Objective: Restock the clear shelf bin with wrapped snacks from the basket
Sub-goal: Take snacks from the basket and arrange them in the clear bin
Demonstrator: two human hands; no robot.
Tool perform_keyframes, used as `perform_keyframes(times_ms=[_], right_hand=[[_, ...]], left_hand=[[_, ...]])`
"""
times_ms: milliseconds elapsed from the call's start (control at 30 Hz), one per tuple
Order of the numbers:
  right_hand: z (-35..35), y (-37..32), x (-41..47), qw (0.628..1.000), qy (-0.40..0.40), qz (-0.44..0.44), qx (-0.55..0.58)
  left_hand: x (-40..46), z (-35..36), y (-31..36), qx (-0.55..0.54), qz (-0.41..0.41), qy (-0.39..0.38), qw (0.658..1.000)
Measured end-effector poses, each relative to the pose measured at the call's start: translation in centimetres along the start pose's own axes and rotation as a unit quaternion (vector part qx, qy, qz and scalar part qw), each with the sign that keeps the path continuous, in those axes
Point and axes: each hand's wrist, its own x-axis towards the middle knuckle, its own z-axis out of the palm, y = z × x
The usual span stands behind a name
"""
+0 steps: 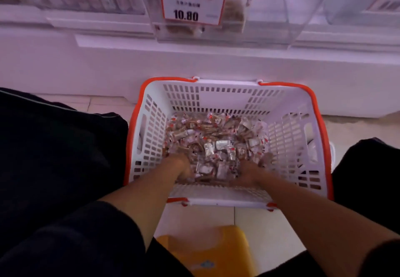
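Wrapped snacks (216, 144) bury fingertips of left hand (184, 167), right hand (252, 171).

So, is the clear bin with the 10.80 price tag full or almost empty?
Almost empty. Through the clear bin only a small brown heap shows behind the price tag, while the snacks remain in the basket.

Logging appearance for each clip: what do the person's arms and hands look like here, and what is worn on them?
Both forearms are bare, as are the left hand and right hand: no gloves, watch or rings that I can make out. Dark, black-looking sleeves end above the elbows. The fingertips are hidden among wrappers.
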Motion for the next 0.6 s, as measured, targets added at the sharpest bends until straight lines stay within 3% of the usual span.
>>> perform_keyframes(times_ms=[200,267,400,467,533,600], right_hand=[[2.5,-2.4,4.2,0.999,0.031,0.005,0.016],[2.7,-2.2,5.0,0.997,0.054,0.011,0.057],[1.5,-2.0,5.5,0.998,0.016,0.002,0.059],[1.4,-2.4,5.3,0.999,-0.02,-0.027,0.02],[1.4,-2.9,4.8,0.996,-0.031,-0.059,-0.064],[1.5,-3.1,4.7,0.994,-0.029,-0.052,-0.096]], left_hand=[[3.7,3.0,-0.5,-0.062,-0.063,0.069,0.994],[4.3,3.2,-0.4,-0.088,-0.04,0.046,0.994],[5.1,3.1,-0.3,-0.071,0.053,0.042,0.995],[5.0,3.2,0.9,-0.202,0.09,0.01,0.975],[5.5,4.1,1.8,-0.35,0.095,-0.011,0.932],[5.7,4.1,1.6,-0.203,0.121,0.031,0.971]])
